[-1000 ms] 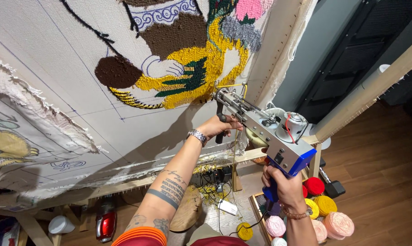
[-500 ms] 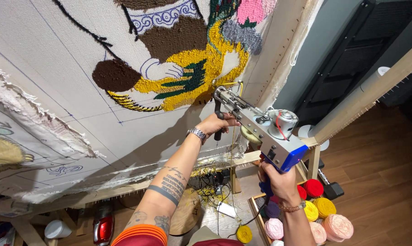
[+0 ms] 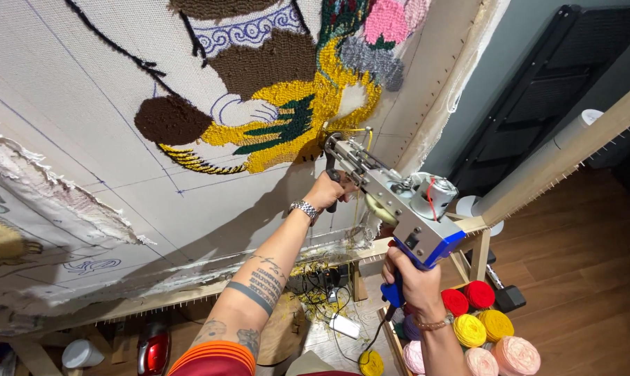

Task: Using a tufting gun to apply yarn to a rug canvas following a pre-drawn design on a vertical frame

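A tufting gun (image 3: pixel 391 198) is gripped by the left hand (image 3: pixel 327 193) and right hand (image 3: pixel 411 277) against stretched cloth (image 3: pixel 85 104), where a slipped needle could tear it.

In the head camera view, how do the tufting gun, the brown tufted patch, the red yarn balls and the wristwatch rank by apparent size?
1. tufting gun, though it is nearest the camera
2. brown tufted patch
3. red yarn balls, as a pair
4. wristwatch
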